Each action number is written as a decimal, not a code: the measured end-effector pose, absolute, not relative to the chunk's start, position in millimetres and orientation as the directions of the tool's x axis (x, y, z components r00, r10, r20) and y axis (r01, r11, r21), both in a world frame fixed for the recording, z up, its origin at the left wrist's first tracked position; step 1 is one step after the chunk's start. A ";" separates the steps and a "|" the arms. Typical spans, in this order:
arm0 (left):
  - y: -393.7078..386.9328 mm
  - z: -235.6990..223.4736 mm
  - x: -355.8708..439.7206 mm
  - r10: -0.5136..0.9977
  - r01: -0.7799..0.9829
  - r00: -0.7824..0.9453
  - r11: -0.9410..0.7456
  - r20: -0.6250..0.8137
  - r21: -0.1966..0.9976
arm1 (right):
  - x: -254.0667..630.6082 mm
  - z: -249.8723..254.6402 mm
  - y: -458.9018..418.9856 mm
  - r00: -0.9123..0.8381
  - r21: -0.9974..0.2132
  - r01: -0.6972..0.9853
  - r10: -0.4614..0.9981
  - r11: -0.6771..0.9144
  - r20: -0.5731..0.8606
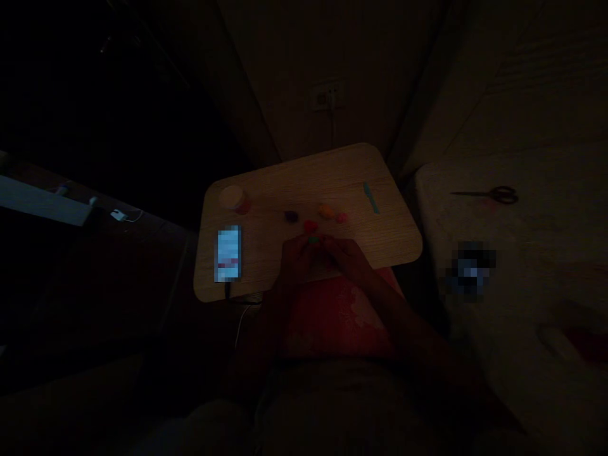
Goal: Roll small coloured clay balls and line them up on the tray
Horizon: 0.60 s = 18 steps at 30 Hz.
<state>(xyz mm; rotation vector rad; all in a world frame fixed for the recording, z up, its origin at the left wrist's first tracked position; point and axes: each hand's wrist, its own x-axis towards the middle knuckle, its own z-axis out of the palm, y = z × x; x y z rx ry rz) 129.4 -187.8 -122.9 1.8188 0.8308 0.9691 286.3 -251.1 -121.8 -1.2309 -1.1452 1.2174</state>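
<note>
In very dim light, my left hand and my right hand meet at the near edge of the small wooden table. Their fingers close around a small green lump of modelling clay, most of it hidden. Just beyond the fingertips lies a red lump. Farther back are a dark purple lump, an orange lump and a pink lump. The finer finger positions are lost in the dark.
The table bears a lidded tub, a lit phone with a cable, and a flat teal strip-like tool. Scissors lie on the pale surface at right. A wall socket with a plug is behind.
</note>
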 end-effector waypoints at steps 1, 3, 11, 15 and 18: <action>-187.9 -122.8 129.4 0.829 0.143 0.482 -0.394 0.283 0.908 | 286.4 -122.1 -251.1 0.033 -1.000 -0.015 0.999 -0.027 -0.027; -187.9 -122.1 130.4 0.794 0.131 0.517 -0.443 0.320 0.887 | 286.7 -124.2 -250.3 0.041 -1.000 -0.009 0.999 -0.022 -0.023; -186.7 -124.1 134.9 0.671 0.088 0.605 -0.590 0.428 0.802 | 291.3 -135.8 -246.0 0.037 -0.997 -0.078 0.999 0.013 0.010; -186.2 -123.1 134.5 0.655 0.056 0.619 -0.587 0.433 0.808 | 291.9 -131.3 -247.3 0.040 -0.999 -0.013 0.998 0.044 0.044; -186.3 -120.7 134.7 0.654 0.027 0.624 -0.564 0.426 0.826 | 292.1 -129.3 -246.9 0.039 -0.996 0.029 0.996 0.079 0.080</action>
